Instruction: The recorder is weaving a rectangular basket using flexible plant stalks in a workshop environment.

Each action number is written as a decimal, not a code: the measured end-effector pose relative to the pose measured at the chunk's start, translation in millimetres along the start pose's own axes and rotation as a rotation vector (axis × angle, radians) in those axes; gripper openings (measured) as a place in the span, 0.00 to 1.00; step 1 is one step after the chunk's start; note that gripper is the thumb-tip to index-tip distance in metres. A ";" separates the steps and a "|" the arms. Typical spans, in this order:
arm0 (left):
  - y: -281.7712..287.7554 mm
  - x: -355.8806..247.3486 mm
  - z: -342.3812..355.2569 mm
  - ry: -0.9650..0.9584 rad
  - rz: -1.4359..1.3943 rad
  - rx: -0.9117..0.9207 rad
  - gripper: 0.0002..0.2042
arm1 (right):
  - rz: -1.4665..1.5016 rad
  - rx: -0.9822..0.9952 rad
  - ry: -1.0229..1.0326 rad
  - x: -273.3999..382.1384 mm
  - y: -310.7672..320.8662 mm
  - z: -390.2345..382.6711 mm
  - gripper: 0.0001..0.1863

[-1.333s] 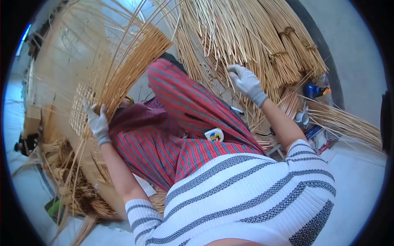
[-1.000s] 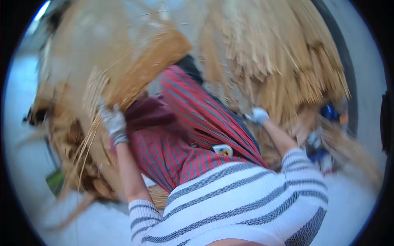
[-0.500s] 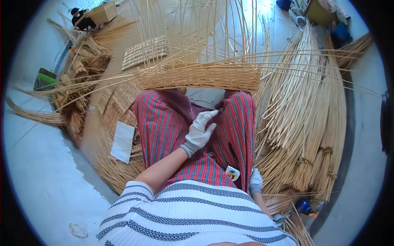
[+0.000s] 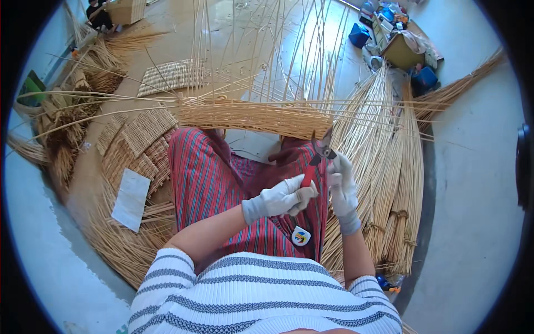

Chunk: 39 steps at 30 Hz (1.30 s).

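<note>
Both my hands wear white gloves with grey cuffs. Pruning shears (image 4: 324,149) with red handles stand over my right knee, blades upward. My left hand (image 4: 289,196) is closed around one red handle. Beside it my right hand (image 4: 343,189) grips the shears at the other handle, its fingers partly hidden. Just beyond the blades, a woven wicker band (image 4: 253,118) lies across my knees, with long loose canes standing up from it and others sticking out sideways. A small white rounded case (image 4: 301,236) with a coloured picture rests on my red striped trousers.
Long bundles of pale cane (image 4: 384,167) lie on the right. To the left are woven mats (image 4: 147,133), a white sheet (image 4: 131,199) and brown bundles (image 4: 61,139). A flat woven panel (image 4: 172,77) lies ahead. Another person (image 4: 101,15) sits far left.
My right hand has come up from beside my hip with the pruning shears. My left hand has moved right and closed on a handle. The view has shifted slightly.
</note>
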<state>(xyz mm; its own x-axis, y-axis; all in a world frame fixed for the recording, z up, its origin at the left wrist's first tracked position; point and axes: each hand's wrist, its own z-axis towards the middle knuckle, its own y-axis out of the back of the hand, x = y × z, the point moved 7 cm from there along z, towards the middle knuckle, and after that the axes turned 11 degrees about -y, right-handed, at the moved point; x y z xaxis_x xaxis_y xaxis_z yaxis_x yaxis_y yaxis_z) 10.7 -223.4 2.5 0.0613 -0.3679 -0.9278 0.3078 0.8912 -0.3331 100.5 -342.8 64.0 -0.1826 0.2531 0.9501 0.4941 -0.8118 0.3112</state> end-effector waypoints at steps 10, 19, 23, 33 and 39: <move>94.3 -93.0 73.8 -0.423 1.234 -0.351 0.12 | -0.564 0.116 0.347 96.6 -40.0 133.9 0.36; 136.0 -48.2 103.2 -0.114 1.536 -0.344 0.22 | -1.643 0.215 0.696 128.6 -125.3 241.9 0.18; 147.1 -40.3 103.9 0.220 1.410 -0.304 0.28 | -1.684 0.299 0.764 103.3 -153.1 260.0 0.18; 179.3 -49.1 126.1 0.111 1.297 -0.576 0.19 | -1.774 0.386 0.929 110.2 -209.2 268.2 0.08; 180.8 -43.9 141.3 0.113 1.593 -0.474 0.08 | -1.967 0.365 0.916 109.0 -210.5 261.3 0.07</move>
<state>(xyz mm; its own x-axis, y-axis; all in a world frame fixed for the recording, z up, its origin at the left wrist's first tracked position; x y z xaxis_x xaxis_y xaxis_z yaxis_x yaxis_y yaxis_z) 197.9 -83.6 6.8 -0.0607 0.9290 -0.3651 -0.2885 0.3338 0.8974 198.7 -6.8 108.2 -0.6896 0.0586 -0.7218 -0.6955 0.2244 0.6827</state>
